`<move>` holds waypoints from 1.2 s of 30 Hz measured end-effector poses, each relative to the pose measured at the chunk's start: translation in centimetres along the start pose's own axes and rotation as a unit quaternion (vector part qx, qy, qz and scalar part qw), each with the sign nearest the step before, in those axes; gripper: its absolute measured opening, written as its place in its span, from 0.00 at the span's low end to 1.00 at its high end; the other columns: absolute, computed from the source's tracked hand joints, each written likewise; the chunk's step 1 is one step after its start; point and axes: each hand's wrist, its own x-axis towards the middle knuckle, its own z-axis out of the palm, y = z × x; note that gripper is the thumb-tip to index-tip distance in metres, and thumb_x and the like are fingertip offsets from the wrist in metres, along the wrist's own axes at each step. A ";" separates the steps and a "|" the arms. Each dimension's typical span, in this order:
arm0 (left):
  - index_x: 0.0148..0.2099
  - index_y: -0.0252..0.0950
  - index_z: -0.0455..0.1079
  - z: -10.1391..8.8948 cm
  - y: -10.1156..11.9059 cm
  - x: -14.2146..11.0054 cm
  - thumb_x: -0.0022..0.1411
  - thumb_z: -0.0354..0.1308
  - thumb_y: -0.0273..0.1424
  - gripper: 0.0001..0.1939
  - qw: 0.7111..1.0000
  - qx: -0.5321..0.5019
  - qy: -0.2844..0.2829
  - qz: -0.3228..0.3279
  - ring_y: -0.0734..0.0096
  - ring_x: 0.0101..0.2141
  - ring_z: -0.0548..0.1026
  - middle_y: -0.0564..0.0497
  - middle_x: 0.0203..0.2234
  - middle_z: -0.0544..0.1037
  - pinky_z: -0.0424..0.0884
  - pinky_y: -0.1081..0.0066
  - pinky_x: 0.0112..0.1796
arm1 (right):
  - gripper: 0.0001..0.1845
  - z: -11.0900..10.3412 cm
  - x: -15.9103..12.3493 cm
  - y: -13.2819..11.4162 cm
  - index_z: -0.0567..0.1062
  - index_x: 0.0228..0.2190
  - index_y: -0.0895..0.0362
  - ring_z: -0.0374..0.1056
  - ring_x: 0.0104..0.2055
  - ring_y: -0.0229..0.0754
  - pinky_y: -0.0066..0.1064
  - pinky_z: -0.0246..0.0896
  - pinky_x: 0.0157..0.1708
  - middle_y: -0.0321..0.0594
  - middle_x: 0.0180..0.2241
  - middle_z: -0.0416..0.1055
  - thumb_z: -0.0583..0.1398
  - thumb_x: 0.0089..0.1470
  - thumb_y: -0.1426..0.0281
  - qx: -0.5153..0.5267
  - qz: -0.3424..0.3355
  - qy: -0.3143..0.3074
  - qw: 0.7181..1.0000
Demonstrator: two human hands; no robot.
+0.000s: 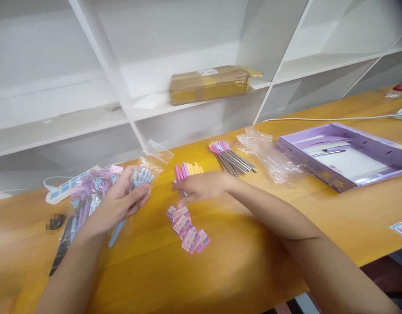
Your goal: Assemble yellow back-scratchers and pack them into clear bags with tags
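My left hand [127, 196] is closed around a light blue back scratcher [142, 176] with a hand-shaped head, in a clear plastic bag [155, 158]. Its blue handle [116, 233] sticks out below my palm. My right hand [197, 188] is bent over a row of pink sticks [180, 171] and yellow sticks [194, 168]. A light blue stick [175, 183] shows at its fingers, mostly hidden by them. Just below these fingers lies a loose pile of small pink and purple cards [187, 233].
Bagged scratchers [86, 203] lie left, beside a power strip [68, 187]. Pink-headed metal rods [235, 159] and clear bags [269, 155] lie behind my right hand. A purple box [321, 168] holding papers and a pen stands right. A taped carton [209, 87] sits on the shelf.
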 end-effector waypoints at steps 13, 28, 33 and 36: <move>0.45 0.35 0.70 0.4 -2.8 3.4 0.71 0.59 0.43 0.15 0.989 -0.017 -0.145 -0.011 0.75 0.25 0.71 0.54 0.27 0.73 0.66 0.72 0.27 | 0.28 -0.6 0.9 -0.5 0.73 0.33 0.55 0.48 0.19 0.31 0.27 0.43 0.19 0.29 0.19 0.51 0.54 0.67 0.44 0.224 -0.038 0.517 0.825; 0.42 0.36 0.70 0.5 -3.8 3.5 0.74 0.55 0.46 0.17 0.977 -0.003 -0.212 -0.037 0.77 0.24 0.52 0.58 0.24 0.56 0.47 0.72 0.24 | 0.16 -8.3 -4.4 -2.0 0.66 0.37 0.52 0.70 0.44 0.40 0.33 0.70 0.43 0.41 0.40 0.70 0.63 0.64 0.55 0.164 -0.116 0.586 0.785; 0.40 0.36 0.69 0.3 -3.9 3.3 0.74 0.53 0.48 0.20 0.976 -0.008 -0.213 -0.048 0.76 0.23 0.50 0.58 0.23 0.54 0.45 0.71 0.24 | 0.07 -13.4 -11.2 -0.3 0.67 0.36 0.51 0.62 0.28 0.36 0.28 0.60 0.28 0.40 0.35 0.66 0.61 0.64 0.66 0.055 -0.117 0.732 0.669; 0.42 0.37 0.70 0.4 -4.1 3.3 0.76 0.49 0.48 0.20 0.979 -0.014 -0.195 -0.056 0.76 0.24 0.49 0.58 0.24 0.53 0.45 0.71 0.25 | 0.03 -15.5 -16.0 3.7 0.78 0.37 0.53 0.65 0.31 0.36 0.32 0.63 0.34 0.44 0.37 0.72 0.66 0.62 0.68 -0.025 0.009 0.643 0.765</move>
